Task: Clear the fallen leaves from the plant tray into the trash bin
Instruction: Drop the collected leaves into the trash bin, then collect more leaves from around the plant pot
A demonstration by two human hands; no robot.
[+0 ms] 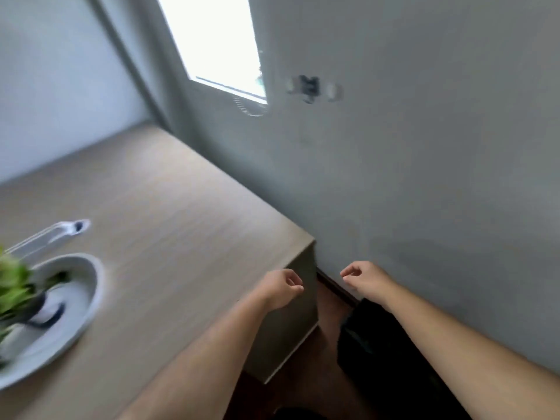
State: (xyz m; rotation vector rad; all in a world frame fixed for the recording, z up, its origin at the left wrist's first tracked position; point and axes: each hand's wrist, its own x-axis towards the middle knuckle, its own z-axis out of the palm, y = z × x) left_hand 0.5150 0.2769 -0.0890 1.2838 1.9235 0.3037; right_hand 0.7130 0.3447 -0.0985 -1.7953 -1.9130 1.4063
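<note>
my left hand (283,286) over table (181,207) right corner, right hand (363,277) above bin (369,353); both loosely curled, nothing seen held. tray (88,298), plant (15,286), white tool (45,234) at left edge.

— How are your arms?
— Both stretched forward, forearms bare. My left hand (281,287) and right hand (365,277) hang near each other, apart, backs up, fingers loosely curled inward. I see nothing held in either.

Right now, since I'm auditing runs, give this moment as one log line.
left hand: curled, over table corner | right hand: curled, above bin | grasp: unclear | tray: on table, holds plant
</note>
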